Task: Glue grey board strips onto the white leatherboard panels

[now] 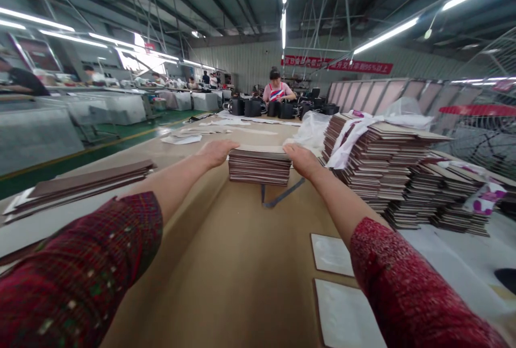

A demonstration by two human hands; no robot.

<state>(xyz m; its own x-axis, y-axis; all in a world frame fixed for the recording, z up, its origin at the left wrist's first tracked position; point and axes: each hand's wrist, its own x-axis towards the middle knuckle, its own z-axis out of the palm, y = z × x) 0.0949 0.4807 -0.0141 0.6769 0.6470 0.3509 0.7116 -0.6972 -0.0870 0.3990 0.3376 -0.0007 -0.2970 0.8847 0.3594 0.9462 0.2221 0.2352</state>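
Note:
A neat stack of thin, brown-edged panels (260,169) stands at the middle of the table. At its upper left corner is my left hand (219,153), closed on the edge of the pale top panel (262,149). My right hand (299,157) grips the opposite edge of that same panel, with some fingers hidden behind it. The panel lies level on or just over the stack; I cannot tell which. A dark strap (278,201) lies bent on the table, partly under the stack. Two white-faced panels (332,254) lie flat near my right forearm.
Tall stacks of panels (374,165) with white plastic on them stand at the right. More brown sheets (88,184) lie at the left. Across the brown table (226,251), a person (278,90) sits behind several black bags (253,107). Loose pale sheets (183,138) lie beyond my left hand.

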